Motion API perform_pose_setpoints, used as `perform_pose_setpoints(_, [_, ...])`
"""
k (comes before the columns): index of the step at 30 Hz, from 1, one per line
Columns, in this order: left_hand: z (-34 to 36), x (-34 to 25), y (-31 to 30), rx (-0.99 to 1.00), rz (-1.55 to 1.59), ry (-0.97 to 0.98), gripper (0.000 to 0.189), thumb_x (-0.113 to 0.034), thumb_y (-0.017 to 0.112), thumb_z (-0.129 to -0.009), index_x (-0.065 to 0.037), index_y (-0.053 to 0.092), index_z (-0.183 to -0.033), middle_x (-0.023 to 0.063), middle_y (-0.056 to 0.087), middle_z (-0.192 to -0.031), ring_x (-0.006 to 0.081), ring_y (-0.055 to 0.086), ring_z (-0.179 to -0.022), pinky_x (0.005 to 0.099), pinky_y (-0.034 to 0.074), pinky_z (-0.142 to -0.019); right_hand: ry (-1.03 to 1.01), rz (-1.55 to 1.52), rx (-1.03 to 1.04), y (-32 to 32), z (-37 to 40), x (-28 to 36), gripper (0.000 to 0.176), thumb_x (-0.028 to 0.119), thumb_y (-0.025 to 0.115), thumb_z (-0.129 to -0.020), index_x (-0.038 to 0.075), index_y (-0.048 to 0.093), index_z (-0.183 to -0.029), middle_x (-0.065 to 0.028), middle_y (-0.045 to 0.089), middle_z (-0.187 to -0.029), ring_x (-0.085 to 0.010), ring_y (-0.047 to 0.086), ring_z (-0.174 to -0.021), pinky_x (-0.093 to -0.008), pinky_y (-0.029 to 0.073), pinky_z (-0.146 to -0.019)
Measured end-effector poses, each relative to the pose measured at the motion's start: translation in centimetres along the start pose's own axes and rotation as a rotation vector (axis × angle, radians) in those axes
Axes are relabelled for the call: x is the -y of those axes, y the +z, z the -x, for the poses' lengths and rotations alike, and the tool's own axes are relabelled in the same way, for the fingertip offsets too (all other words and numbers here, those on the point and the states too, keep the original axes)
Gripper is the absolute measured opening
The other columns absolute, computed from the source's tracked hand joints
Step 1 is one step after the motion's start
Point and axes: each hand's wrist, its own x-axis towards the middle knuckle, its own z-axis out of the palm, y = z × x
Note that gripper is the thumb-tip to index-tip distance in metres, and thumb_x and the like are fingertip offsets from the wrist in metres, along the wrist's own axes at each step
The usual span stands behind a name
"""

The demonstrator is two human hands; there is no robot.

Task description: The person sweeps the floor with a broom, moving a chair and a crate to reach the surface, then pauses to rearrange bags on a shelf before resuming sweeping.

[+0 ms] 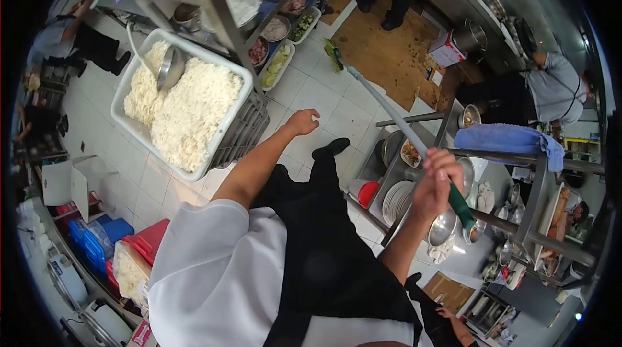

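Note:
My right hand (440, 182) is wrapped round a long grey pole (395, 117) with a green grip (460, 208). The far end of the pole reaches a green brush-like head (333, 55) on the floor near a brown mat. My left hand (303, 122) hangs over the white floor tiles with its fingers slightly curled and apart, holding nothing. To its left stands a large white tub (243, 88) full of white rice (194, 110), with a metal bowl (171, 68) resting in the rice.
Metal shelves with food bowls stand at the top. At the right, a steel rack (492, 152) carries a blue towel (502, 138), plates (398, 201) and bowls. Co-workers stand at the upper right, top and left. Cardboard (382, 36) covers the floor ahead.

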Motion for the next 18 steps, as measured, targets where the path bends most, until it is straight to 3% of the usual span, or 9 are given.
perform_pose_setpoints(4, [-6.0,-2.2,3.2,0.162,-0.065,0.142,0.054,-0.030,0.065,-0.082,-0.008,0.062,-0.131,0.0230,0.068,-0.121,0.0384,0.063,-0.116,0.0457,0.048,-0.103,0.048,-0.141,-0.057,-1.7,-4.2,-5.3,0.022,0.008,0.069,-0.085,0.003,0.049,-0.092,-0.0082,0.049,-0.071,-0.0192,0.049,-0.064,-0.0365,0.045,-0.070])
perform_pose_setpoints(7, [-6.9,-5.3,2.1,0.261,-0.043,0.045,0.071,-0.030,0.067,-0.082,-0.002,0.048,-0.144,0.0277,0.066,-0.121,0.0401,0.062,-0.117,0.0451,0.046,-0.107,0.207,-0.304,-0.098,-4.0,-8.7,-9.5,0.019,0.010,0.067,-0.088,0.002,0.049,-0.090,-0.0063,0.049,-0.067,-0.0137,0.046,-0.061,-0.0286,0.038,-0.059])
perform_pose_setpoints(8, [-6.9,-6.5,1.5,0.222,-0.053,0.055,0.077,-0.030,0.068,-0.081,-0.002,0.041,-0.148,0.0291,0.064,-0.123,0.0410,0.061,-0.119,0.0446,0.045,-0.108,0.200,-0.328,-0.125,-4.6,-10.0,-10.7,0.019,0.010,0.067,-0.088,0.002,0.049,-0.090,-0.0063,0.049,-0.067,-0.0137,0.046,-0.061,-0.0286,0.038,-0.059])
perform_pose_setpoints(10, [-9.7,-8.1,1.3,0.102,-0.106,0.126,0.094,-0.031,0.073,-0.081,-0.003,0.024,-0.157,0.0316,0.056,-0.135,0.0446,0.053,-0.127,0.0437,0.042,-0.112,0.301,-0.306,0.117,-6.3,-13.0,-12.3,0.017,0.009,0.066,-0.088,0.002,0.051,-0.086,-0.0055,0.051,-0.068,-0.0114,0.044,-0.061,-0.0272,0.036,-0.058])
perform_pose_setpoints(11, [-11.1,-8.6,1.5,-0.018,-0.068,0.189,0.095,-0.030,0.075,-0.081,-0.004,0.024,-0.157,0.0318,0.052,-0.139,0.0450,0.050,-0.130,0.0444,0.040,-0.113,0.324,-0.315,0.090,-7.2,-14.0,-12.9,0.017,0.009,0.066,-0.088,0.002,0.051,-0.086,-0.0055,0.051,-0.068,-0.0114,0.044,-0.061,-0.0272,0.036,-0.058])
perform_pose_setpoints(13, [-13.0,-13.2,0.2,-0.218,-0.140,0.223,0.100,-0.026,0.080,-0.079,-0.011,0.021,-0.159,0.0310,0.046,-0.146,0.0452,0.043,-0.136,0.0470,0.037,-0.115,0.326,-0.196,0.380,-7.9,-17.2,-12.6,0.014,0.007,0.066,-0.086,0.002,0.053,-0.084,-0.0047,0.053,-0.069,-0.0111,0.045,-0.061,-0.0270,0.037,-0.058])
perform_pose_setpoints(15, [-16.1,-16.4,-0.6,-0.246,-0.107,0.268,0.090,-0.026,0.080,-0.079,-0.016,0.032,-0.155,0.0273,0.044,-0.150,0.0441,0.041,-0.138,0.0472,0.036,-0.116,0.295,-0.126,0.330,-6.8,-19.1,-9.4,0.011,0.006,0.066,-0.081,0.001,0.061,-0.091,-0.0040,0.057,-0.069,-0.0132,0.054,-0.061,-0.0265,0.040,-0.056])
perform_pose_setpoints(17, [-20.2,-16.1,0.4,-0.186,-0.120,0.442,0.055,-0.026,0.077,-0.081,-0.010,0.060,-0.131,0.0228,0.059,-0.135,0.0392,0.055,-0.126,0.0447,0.036,-0.115,0.055,-0.170,0.346,-6.4,-20.9,-7.1,0.019,-0.002,0.069,-0.073,0.001,0.064,-0.091,-0.0051,0.057,-0.064,-0.0192,0.052,-0.051,-0.0301,0.042,-0.051])
perform_pose_setpoints(18, [-21.7,-17.4,0.1,-0.017,0.001,0.249,0.020,-0.024,0.073,-0.083,-0.006,0.069,-0.091,0.0179,0.070,-0.108,0.0375,0.064,-0.103,0.0448,0.041,-0.109,0.068,-0.288,0.354,-6.6,-21.0,-6.5,0.019,-0.005,0.069,-0.070,0.000,0.064,-0.088,-0.0038,0.055,-0.060,-0.0188,0.051,-0.048,-0.0307,0.041,-0.046])
